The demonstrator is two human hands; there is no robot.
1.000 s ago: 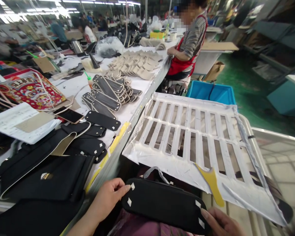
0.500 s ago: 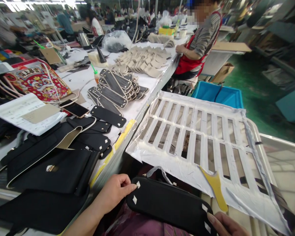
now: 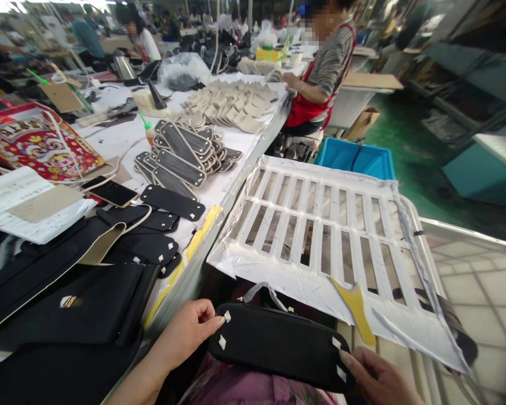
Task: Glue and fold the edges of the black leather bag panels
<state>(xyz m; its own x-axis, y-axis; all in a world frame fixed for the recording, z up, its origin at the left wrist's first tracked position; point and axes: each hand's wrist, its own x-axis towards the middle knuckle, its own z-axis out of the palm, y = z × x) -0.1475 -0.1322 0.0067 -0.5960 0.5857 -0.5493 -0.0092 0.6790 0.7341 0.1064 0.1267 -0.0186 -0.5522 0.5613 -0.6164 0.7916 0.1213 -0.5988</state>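
Note:
A long black bag base (image 3: 278, 346) with rounded ends rests over my lap, a pair of small white patches near each end. My left hand (image 3: 196, 326) pinches its left end, thumb tip beside the upper white patch, fingers curled. At the right end my right hand (image 3: 373, 374) grips the edge, its thumb near the patches there. A strap with metal fittings lies behind the base. Just beyond stands a white slatted rack (image 3: 316, 270) with a yellow tool (image 3: 358, 312) on its near edge.
The table to the left holds black bag parts (image 3: 96, 304), a phone (image 3: 109, 191), papers (image 3: 29, 208), grey strips (image 3: 181, 152) and beige pieces (image 3: 231, 104). A blue bin (image 3: 356, 157) stands behind the rack. A person in a red apron (image 3: 310, 101) sits at the table.
The view has turned slightly right, so the surroundings appear further left. Both hands keep their hold on the black base, which looks a little more level.

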